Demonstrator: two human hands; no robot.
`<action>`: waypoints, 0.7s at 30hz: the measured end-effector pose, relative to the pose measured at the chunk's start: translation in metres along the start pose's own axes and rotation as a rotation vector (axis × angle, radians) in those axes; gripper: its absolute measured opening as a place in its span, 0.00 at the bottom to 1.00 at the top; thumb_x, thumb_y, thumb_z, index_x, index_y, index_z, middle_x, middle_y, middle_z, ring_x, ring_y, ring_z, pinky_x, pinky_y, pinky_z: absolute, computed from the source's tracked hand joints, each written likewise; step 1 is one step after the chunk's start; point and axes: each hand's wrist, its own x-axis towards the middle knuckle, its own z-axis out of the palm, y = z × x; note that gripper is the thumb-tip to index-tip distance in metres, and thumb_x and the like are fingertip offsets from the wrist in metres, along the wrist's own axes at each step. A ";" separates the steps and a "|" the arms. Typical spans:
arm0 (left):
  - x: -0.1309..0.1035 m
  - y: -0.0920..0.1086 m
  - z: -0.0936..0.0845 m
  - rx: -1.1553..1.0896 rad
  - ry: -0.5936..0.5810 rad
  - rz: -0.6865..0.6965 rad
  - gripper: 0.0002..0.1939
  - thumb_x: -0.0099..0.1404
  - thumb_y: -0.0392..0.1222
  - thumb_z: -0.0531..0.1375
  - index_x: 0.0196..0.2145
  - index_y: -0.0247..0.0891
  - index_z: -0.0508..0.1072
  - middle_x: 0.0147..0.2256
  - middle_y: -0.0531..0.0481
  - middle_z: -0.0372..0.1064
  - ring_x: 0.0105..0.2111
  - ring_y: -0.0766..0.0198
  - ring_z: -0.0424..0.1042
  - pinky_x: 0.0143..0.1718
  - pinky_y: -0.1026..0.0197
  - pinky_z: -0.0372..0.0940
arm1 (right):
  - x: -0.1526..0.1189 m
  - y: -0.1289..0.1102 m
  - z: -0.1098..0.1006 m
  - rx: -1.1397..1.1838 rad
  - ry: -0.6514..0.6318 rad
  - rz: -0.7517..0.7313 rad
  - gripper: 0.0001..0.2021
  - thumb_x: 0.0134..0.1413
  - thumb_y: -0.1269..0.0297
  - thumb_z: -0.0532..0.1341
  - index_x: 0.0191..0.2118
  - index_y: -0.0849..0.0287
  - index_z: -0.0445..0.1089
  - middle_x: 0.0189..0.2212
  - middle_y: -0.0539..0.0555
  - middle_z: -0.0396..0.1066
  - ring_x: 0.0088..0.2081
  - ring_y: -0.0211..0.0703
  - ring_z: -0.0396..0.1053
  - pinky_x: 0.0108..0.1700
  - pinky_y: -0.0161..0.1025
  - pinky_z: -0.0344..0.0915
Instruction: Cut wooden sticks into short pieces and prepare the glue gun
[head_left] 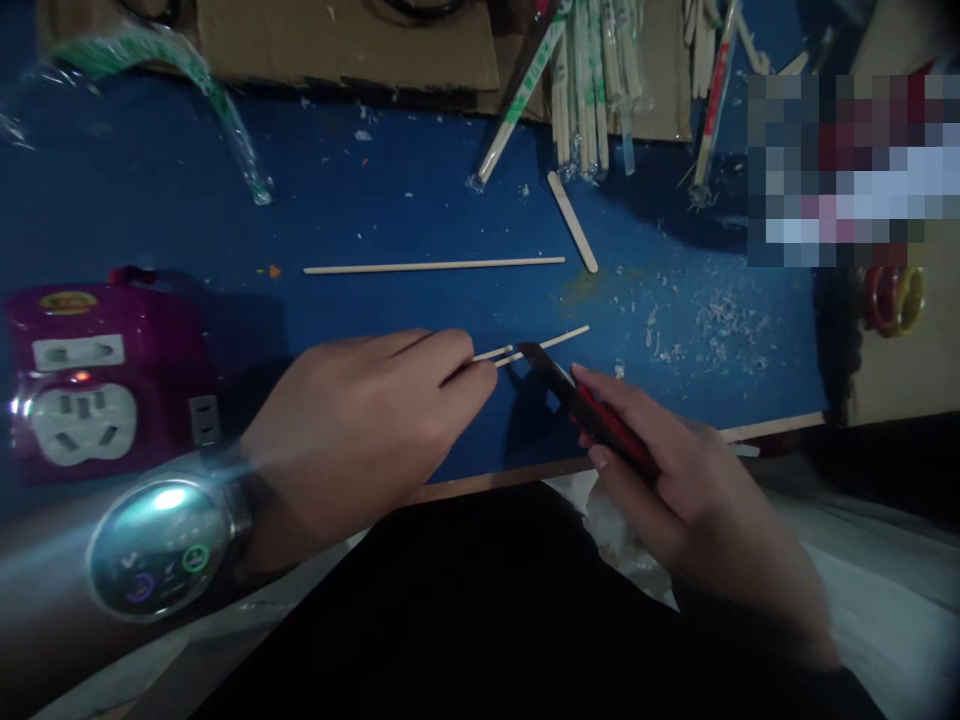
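Note:
My left hand [375, 420] is closed around two thin wooden sticks near the front edge of the blue table. The longer wooden stick [566, 336] reaches out to the right past the shorter one [493, 353]. A red utility knife [615, 430] is gripped in my right hand [690, 480]. Its dark blade meets or lies very close to the longer stick, just right of the shorter stick's end; actual contact cannot be made out. Behind my hands, another long wooden stick [435, 266] lies flat on the table.
A purple power socket block [169, 380] stands at the left. One flat craft stick [573, 222] lies near several wrapped chopsticks [577, 100] on cardboard [345, 45]. Pale shavings [720, 325] are scattered at the right, near red and yellow tape rolls [892, 300].

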 end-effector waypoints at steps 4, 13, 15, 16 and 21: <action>0.001 0.000 0.000 -0.017 -0.007 -0.032 0.13 0.73 0.32 0.54 0.45 0.38 0.79 0.36 0.47 0.74 0.32 0.55 0.72 0.24 0.56 0.54 | -0.002 -0.004 0.004 -0.029 0.003 -0.020 0.33 0.74 0.68 0.57 0.80 0.55 0.53 0.72 0.58 0.69 0.68 0.53 0.74 0.67 0.51 0.75; 0.004 0.001 0.005 -0.050 0.014 -0.033 0.13 0.75 0.33 0.55 0.45 0.38 0.80 0.38 0.46 0.76 0.32 0.57 0.73 0.27 0.56 0.60 | -0.005 -0.006 0.011 -0.051 0.050 -0.015 0.33 0.75 0.67 0.57 0.80 0.53 0.52 0.73 0.57 0.68 0.69 0.55 0.72 0.67 0.51 0.75; 0.005 0.000 0.007 -0.053 0.049 -0.033 0.12 0.76 0.35 0.55 0.44 0.38 0.80 0.37 0.46 0.75 0.32 0.58 0.73 0.27 0.56 0.59 | -0.002 -0.002 0.008 -0.064 0.083 -0.009 0.34 0.75 0.66 0.57 0.81 0.52 0.52 0.72 0.57 0.69 0.68 0.56 0.73 0.67 0.54 0.75; 0.006 0.000 0.007 -0.054 0.064 -0.034 0.12 0.76 0.35 0.55 0.43 0.38 0.80 0.36 0.46 0.74 0.31 0.58 0.72 0.27 0.55 0.59 | 0.001 0.002 0.006 -0.085 0.113 -0.009 0.34 0.75 0.65 0.58 0.81 0.51 0.52 0.72 0.57 0.69 0.68 0.57 0.73 0.67 0.56 0.75; 0.010 0.001 0.009 -0.011 0.106 -0.059 0.14 0.78 0.37 0.55 0.37 0.37 0.78 0.34 0.46 0.71 0.29 0.58 0.71 0.25 0.55 0.56 | 0.022 0.029 -0.011 -0.265 0.345 -0.088 0.31 0.74 0.64 0.59 0.78 0.51 0.59 0.72 0.60 0.69 0.68 0.64 0.73 0.65 0.62 0.75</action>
